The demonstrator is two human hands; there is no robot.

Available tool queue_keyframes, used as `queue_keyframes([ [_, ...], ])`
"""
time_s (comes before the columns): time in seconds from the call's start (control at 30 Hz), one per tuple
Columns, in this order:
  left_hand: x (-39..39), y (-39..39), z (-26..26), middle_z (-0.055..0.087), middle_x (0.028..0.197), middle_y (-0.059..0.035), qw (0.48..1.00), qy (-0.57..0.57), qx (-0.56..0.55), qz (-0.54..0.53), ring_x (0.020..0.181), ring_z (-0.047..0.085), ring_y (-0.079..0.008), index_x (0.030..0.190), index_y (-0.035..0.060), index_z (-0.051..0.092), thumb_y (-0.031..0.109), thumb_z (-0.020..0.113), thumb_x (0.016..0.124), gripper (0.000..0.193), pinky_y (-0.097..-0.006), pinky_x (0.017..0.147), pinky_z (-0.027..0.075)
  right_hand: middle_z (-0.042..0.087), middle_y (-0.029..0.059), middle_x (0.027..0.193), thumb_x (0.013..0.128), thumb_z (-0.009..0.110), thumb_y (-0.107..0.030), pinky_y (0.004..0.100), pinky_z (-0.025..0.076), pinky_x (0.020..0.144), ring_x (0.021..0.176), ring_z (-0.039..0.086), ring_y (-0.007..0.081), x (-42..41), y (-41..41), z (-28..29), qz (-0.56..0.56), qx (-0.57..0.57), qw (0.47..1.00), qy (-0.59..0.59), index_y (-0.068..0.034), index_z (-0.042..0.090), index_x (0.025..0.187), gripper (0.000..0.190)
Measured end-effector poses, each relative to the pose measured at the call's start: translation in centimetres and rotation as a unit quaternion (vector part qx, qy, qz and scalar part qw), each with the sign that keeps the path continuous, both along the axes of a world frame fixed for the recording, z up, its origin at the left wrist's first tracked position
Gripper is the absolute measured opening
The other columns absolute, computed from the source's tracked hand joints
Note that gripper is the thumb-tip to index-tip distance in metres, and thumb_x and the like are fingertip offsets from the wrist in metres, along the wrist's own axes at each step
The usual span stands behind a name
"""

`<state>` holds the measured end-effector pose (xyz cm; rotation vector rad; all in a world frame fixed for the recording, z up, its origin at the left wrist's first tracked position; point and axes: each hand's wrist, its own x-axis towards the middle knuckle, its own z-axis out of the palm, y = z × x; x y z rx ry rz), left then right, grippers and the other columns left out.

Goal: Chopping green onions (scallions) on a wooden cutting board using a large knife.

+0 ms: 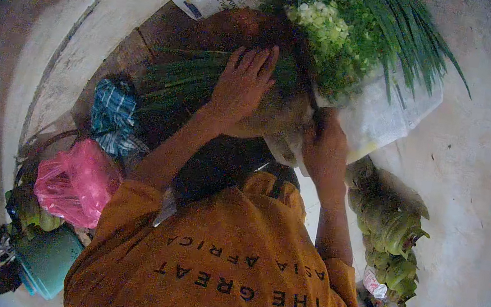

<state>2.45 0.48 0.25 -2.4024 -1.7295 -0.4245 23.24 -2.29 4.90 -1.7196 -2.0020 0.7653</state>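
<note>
My left hand lies over a bunch of long spring onions, its fingers spread across the stalks and holding them down. Beneath them is a round wooden chopping board. To the right, my right hand is closed around the handle of a knife. Its dark blade points away from me along the board's right side; the handle is mostly hidden by my fingers. Just beyond the blade lies a heap of chopped spring onions, pale and green pieces mixed. Uncut spring onions rest against that heap.
Newspaper is spread under the heap. Left of me are a blue checked cloth, a pink plastic bag and a teal plastic container. Bunches of what look like green bananas lie to my right.
</note>
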Motion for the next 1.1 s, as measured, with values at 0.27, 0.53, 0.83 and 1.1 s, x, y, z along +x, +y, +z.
queue_keyframes([
  [0.27,0.0,0.5,-0.6,0.049,0.124,-0.0169,1.000,-0.022,0.018,-0.001,0.114,0.046,-0.0331,0.136,0.0010,0.038,0.029,0.055,0.087,0.059,-0.0444,0.101,0.036,0.060,0.0263,0.088,0.086,0.053,-0.016,0.0522,0.045,0.069,0.084,0.056,0.0486,-1.0,-1.0,0.1,-0.022,-0.058,0.998,0.018,-0.002,0.048,0.102,0.022],
  [0.53,0.3,0.2,0.9,0.050,0.121,-0.0186,0.998,-0.054,0.013,-0.007,0.110,0.048,-0.0331,0.135,-0.0049,0.036,0.030,0.055,0.086,0.063,-0.0448,0.100,0.036,0.062,0.0242,0.092,0.086,0.053,-0.017,0.0528,0.045,0.071,0.086,0.058,0.0465,-1.4,0.1,0.5,-0.031,-0.037,0.998,-0.048,-0.004,0.047,0.105,0.024],
  [0.83,0.2,0.1,0.1,0.049,0.122,-0.0188,0.999,-0.013,0.043,-0.001,0.112,0.047,-0.0328,0.136,-0.0050,0.034,0.031,0.055,0.087,0.064,-0.0450,0.100,0.036,0.060,0.0272,0.092,0.087,0.053,-0.018,0.0536,0.044,0.070,0.086,0.056,0.0480,-1.2,0.1,0.5,-0.018,-0.021,1.000,-0.012,-0.004,0.042,0.103,0.024],
  [1.1,0.2,0.3,-0.3,0.048,0.125,-0.0164,0.999,-0.028,0.007,0.013,0.114,0.046,-0.0330,0.137,-0.0008,0.036,0.030,0.053,0.088,0.060,-0.0453,0.100,0.035,0.060,0.0280,0.080,0.088,0.053,-0.017,0.0544,0.044,0.065,0.079,0.056,0.0499,-2.3,-0.7,-1.4,-0.014,-0.034,0.999,0.025,-0.002,0.040,0.098,0.023],
])
